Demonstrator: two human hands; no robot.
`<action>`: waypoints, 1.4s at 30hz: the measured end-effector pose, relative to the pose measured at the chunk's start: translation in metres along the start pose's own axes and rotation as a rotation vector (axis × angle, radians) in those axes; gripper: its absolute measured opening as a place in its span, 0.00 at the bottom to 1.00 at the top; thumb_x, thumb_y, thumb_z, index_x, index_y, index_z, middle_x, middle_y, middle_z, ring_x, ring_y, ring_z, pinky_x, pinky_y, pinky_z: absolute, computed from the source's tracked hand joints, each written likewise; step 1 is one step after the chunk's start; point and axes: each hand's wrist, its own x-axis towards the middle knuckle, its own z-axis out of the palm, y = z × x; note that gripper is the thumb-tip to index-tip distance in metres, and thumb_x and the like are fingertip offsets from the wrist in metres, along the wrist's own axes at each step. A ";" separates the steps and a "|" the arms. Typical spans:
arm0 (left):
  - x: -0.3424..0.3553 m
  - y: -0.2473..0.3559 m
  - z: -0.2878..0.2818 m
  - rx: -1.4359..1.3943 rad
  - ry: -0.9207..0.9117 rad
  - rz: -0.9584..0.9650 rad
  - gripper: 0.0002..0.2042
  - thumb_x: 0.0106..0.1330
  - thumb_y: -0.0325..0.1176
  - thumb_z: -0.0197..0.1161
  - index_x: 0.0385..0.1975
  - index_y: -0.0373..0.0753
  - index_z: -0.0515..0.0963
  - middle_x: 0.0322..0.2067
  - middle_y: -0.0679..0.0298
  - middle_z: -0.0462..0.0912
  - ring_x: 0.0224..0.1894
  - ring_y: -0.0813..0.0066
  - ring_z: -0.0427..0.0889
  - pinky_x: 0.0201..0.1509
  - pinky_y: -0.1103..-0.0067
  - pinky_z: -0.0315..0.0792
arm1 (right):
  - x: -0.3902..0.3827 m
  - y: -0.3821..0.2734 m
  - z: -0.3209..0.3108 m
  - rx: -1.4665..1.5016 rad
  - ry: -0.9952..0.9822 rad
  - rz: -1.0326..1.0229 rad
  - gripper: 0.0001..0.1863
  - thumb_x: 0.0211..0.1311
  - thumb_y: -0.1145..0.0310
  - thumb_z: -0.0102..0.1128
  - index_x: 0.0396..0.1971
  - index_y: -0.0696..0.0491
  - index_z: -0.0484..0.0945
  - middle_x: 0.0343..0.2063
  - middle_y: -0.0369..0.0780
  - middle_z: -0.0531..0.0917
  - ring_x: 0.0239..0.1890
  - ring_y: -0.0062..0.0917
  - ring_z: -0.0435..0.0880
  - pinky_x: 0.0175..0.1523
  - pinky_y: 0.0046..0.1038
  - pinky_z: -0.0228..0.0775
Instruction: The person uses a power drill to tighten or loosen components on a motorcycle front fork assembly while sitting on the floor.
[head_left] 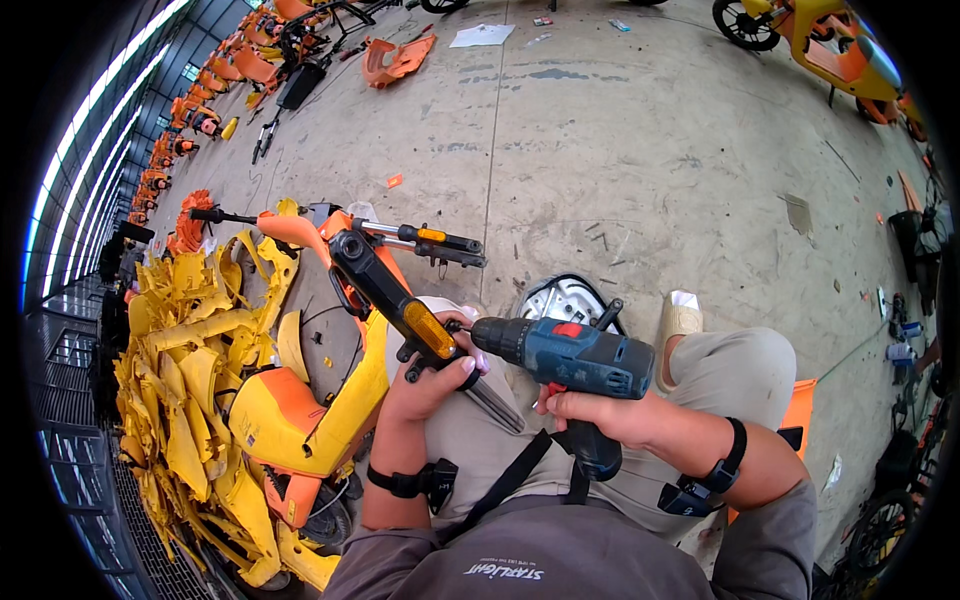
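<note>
My right hand (608,418) is wrapped round the handle of a blue and black cordless drill (590,358), a finger at its red trigger. The drill's chuck points left, its bit meeting the lower end of a black fork leg (375,268) that carries an amber reflector (430,328). That end of the fork is gripped by my left hand (432,388), thumb along its near side and other fingers partly hidden. The fork belongs to a yellow and orange scooter (300,422) tipped over at my left. Its second fork leg (435,246) also has an amber reflector.
Broken yellow panels (190,370) are heaped at the left. Just beyond my knees lies a round silver and black part (565,300). An orange panel (397,62) rests on the concrete floor (620,150) farther off. Another scooter (825,60) stands at the far right.
</note>
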 end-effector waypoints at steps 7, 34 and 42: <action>0.000 0.001 0.001 -0.017 -0.006 -0.001 0.27 0.61 0.33 0.71 0.57 0.33 0.67 0.34 0.64 0.82 0.39 0.71 0.81 0.50 0.73 0.74 | -0.001 -0.005 0.002 0.035 0.001 -0.007 0.07 0.64 0.74 0.63 0.41 0.56 0.78 0.35 0.36 0.80 0.36 0.20 0.82 0.38 0.24 0.77; 0.001 0.002 0.001 0.012 -0.033 0.005 0.28 0.61 0.35 0.71 0.56 0.32 0.67 0.33 0.64 0.81 0.40 0.72 0.81 0.51 0.73 0.74 | 0.000 -0.001 0.001 0.083 0.027 0.031 0.08 0.62 0.75 0.63 0.41 0.57 0.79 0.32 0.38 0.83 0.29 0.21 0.82 0.36 0.25 0.75; 0.002 0.000 -0.001 0.028 -0.033 0.000 0.27 0.60 0.32 0.70 0.57 0.33 0.67 0.33 0.65 0.82 0.40 0.72 0.82 0.52 0.73 0.75 | -0.001 -0.006 0.002 0.045 0.016 0.015 0.07 0.63 0.75 0.62 0.40 0.56 0.78 0.33 0.37 0.82 0.30 0.21 0.81 0.37 0.24 0.75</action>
